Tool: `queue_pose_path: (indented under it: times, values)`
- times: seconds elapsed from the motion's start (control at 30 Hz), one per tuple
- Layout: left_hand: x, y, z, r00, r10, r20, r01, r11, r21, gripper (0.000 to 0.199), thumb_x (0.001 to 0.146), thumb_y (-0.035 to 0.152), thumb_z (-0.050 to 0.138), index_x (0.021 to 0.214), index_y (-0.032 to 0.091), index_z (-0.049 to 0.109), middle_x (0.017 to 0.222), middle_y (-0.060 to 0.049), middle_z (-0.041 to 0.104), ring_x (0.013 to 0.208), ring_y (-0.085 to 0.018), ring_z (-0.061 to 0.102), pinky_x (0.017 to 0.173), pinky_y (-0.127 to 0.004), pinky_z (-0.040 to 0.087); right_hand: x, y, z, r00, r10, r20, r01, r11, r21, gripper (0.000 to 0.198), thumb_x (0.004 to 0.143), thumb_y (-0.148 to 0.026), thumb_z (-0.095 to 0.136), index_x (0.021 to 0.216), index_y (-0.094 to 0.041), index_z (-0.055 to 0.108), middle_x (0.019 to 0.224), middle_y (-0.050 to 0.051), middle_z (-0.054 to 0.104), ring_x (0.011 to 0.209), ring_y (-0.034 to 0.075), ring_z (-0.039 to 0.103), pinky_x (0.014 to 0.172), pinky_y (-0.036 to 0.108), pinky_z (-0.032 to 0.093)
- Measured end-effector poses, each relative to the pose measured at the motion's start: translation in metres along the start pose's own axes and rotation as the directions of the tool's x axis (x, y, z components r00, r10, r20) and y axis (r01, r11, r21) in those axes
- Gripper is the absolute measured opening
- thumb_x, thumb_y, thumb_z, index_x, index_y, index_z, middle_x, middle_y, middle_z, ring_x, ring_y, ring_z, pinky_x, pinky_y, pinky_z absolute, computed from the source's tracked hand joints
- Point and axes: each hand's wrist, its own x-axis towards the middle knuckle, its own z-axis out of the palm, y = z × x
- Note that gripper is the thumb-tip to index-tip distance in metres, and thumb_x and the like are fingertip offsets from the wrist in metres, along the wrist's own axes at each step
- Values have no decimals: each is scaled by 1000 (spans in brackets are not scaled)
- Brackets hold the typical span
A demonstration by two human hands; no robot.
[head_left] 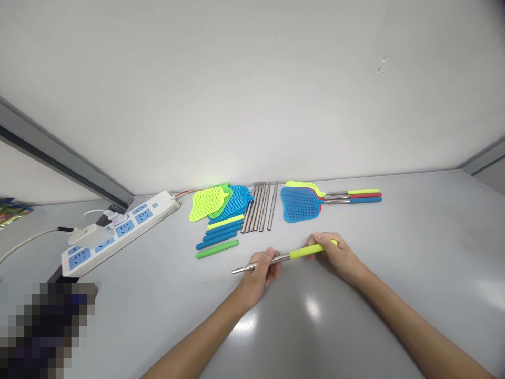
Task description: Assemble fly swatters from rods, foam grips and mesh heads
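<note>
My left hand [258, 273] is closed around a metal rod [281, 258], whose bare tip points left. A yellow grip sleeve [303, 251] covers the rod's right part, and my right hand [331, 252] grasps it near its end. Behind my left hand lie several loose metal rods [262, 210] side by side. Left of them are blue, yellow and green grip sleeves [216, 249], below a small pile of fly swatter heads [207, 204]. To the right, a stack of whole fly swatters [302, 205] has yellow, red and blue grips [366, 200].
A white power strip [130, 231] with plugs and cables runs along the left of the grey table [426, 252]. A pale wall [256, 95] rises behind the table. At the lower left is a pixelated dark area; a colourful packet [13, 211] lies at the far left edge.
</note>
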Motion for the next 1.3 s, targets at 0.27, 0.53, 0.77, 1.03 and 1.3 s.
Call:
queue_pose_path:
  times: [0.27,0.53,0.77,1.03,1.3]
  values:
    - [-2,-2,2,999,-46,-20,49,986,162,51,85,49,26,52,15,45,44,3,34,43,-8,33,46,-23,25,3,3,1,985,113,-128,-74,957,281,32,81,-40,49,68,-16,65,50,-1,46,52,12,45,55,25,35]
    - [-3,0,3,998,-69,-9,69,984,166,49,85,50,31,56,14,47,46,3,39,44,-8,37,48,-22,28,3,-1,0,977,169,-131,-99,900,424,30,79,-38,53,66,-15,65,52,-2,45,50,9,45,55,24,35]
    - [-1,-3,-1,999,32,36,-33,999,42,51,85,50,28,57,13,49,52,1,43,45,-8,39,51,-23,30,1,-7,1,974,192,-121,-105,855,509,29,80,-37,50,66,-16,65,52,-1,45,52,11,45,57,25,37]
    - [1,-5,-2,998,61,2,-60,992,-109,54,88,44,24,55,13,52,52,0,44,44,-7,39,50,-23,30,0,-4,1,988,145,-42,-114,897,426,29,81,-36,50,70,-15,66,52,-1,44,54,11,45,58,25,37]
    - [0,-5,0,1000,25,-4,-25,1000,-11,50,87,43,27,55,13,52,50,2,43,44,-7,40,52,-23,31,0,-4,2,985,158,-65,-124,924,363,30,80,-38,53,66,-14,65,58,-1,46,52,10,47,56,25,36]
